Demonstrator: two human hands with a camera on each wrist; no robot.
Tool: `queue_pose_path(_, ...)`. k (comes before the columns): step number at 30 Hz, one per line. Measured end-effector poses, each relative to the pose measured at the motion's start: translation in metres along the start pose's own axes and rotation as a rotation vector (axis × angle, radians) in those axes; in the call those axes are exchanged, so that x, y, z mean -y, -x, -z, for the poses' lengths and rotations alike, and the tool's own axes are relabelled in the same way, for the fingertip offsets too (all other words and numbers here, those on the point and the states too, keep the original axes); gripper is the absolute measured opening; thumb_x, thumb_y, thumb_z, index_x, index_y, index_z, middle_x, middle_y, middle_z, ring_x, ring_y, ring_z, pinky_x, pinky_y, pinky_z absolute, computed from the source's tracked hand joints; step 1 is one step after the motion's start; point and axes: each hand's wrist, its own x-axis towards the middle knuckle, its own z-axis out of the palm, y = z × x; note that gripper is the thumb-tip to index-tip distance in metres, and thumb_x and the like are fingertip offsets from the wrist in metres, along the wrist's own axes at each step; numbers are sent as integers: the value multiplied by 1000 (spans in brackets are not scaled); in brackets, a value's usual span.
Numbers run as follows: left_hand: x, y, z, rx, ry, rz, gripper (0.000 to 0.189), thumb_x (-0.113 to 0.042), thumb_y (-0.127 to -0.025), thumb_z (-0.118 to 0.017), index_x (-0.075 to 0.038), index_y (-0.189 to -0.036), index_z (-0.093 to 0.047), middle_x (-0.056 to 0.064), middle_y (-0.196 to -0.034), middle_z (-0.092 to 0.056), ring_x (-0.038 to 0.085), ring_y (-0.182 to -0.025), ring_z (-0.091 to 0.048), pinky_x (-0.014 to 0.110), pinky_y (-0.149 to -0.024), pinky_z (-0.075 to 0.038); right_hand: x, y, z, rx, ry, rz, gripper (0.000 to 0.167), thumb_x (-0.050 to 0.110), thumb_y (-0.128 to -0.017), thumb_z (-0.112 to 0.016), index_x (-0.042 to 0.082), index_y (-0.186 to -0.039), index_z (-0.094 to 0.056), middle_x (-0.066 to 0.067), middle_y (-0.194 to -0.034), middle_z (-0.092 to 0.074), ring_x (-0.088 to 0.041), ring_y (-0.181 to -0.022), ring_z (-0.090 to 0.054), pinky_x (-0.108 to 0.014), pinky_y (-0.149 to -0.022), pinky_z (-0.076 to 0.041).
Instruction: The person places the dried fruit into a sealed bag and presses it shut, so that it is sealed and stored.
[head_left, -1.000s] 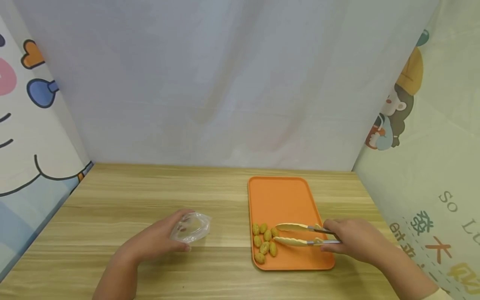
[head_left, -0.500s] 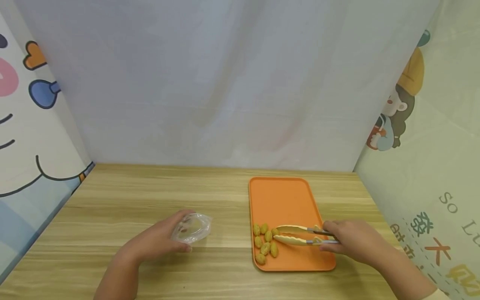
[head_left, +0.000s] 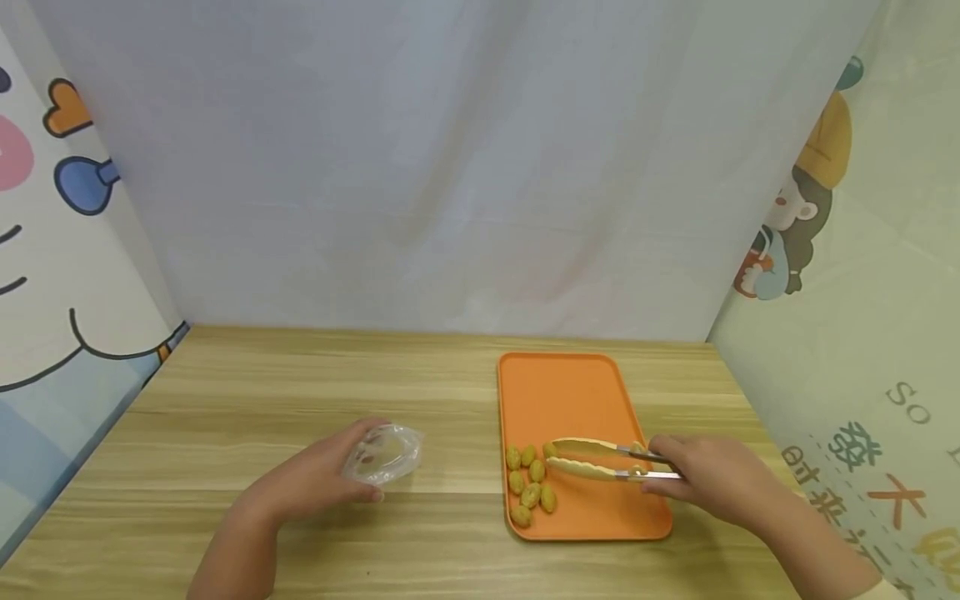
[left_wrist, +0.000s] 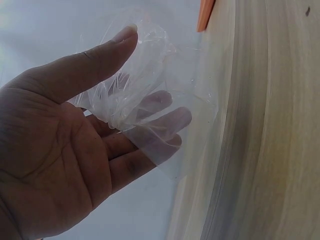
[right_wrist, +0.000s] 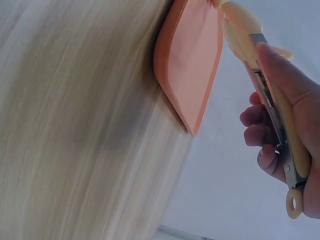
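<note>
My left hand holds a clear plastic bag by its mouth, which is spread between thumb and fingers. In the left wrist view, fingertips show through the film of the bag. My right hand grips a pair of tongs with cream-coloured heads and metal arms; their handle lies across the palm in the right wrist view. The tong tips are around one small oval yellow-green fruit over the orange tray. Several more such fruits lie in the tray's near left corner.
A wood-grain table carries the tray right of the middle. A pale cloth hangs along the table's back edge. Printed cloths with cartoon figures stand at the left and right.
The tong tips have drawn closer about the one fruit, which has shifted slightly away from the near fruits along with the tongs. The left hand and the bag have stayed in place.
</note>
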Motion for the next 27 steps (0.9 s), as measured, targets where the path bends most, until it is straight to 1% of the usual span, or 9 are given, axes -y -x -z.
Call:
queue_pose_path(3, 2, -1, -1, -3, -4, -1, 84, -41, -74, -84, -32, -145, -40, 1, -132, -55, 21, -113, -54, 49, -95, -43, 0, -1, -1, -31, 14, 10, 31, 53, -84, -69, 27, -87, -53, 22, -62, -36, 3, -52, -30, -19, -48, -29)
queue_pose_path(7, 2, -1, -1, -1, 0, 4, 84, -43, -75, -83, -32, -145, -39, 1, -135, -54, 22, -116, -53, 50, -97, -42, 1, -2, 1, -58, 37, 22, 32, 55, -85, -67, 26, -92, -56, 22, -64, -38, 4, -53, -31, -19, -47, -29)
queue_pose_path(12, 4, -1, -2, -1, 6, 2, 84, -43, -75, -83, -32, -146, -39, 3, -137, -54, 25, -120, -53, 53, -98, -42, 3, -5, 1, -84, 34, 33, 33, 55, -86, -66, 25, -96, -58, 23, -66, -43, 5, -53, -32, -18, -47, -30)
queue_pose_path(17, 4, -2, -3, -1, 6, -3, 85, -43, -75, -83, -32, -146, -38, 3, -137, -54, 26, -121, -53, 53, -98, -42, 6, -12, 2, -145, 35, 83, 32, 53, -84, -69, 25, -98, -59, 23, -69, -49, 8, -54, -35, -17, -48, -33)
queue_pose_path(22, 2, -2, -3, 2, 5, 0, 85, -42, -74, -84, -31, -146, -39, 4, -137, -54, 26, -121, -53, 54, -98, -42, 14, -20, 6, -152, 38, 94, 33, 55, -85, -68, 26, -99, -60, 22, -72, -54, 8, -55, -38, -17, -48, -33)
queue_pose_path(27, 0, -2, -4, 2, 0, -21, 85, -40, -74, -84, -26, -146, -40, 5, -135, -55, 26, -120, -54, 54, -99, -42, 19, -27, 8, -199, 52, 133, 35, 53, -82, -71, 25, -99, -60, 21, -72, -55, 8, -55, -38, -16, -48, -33)
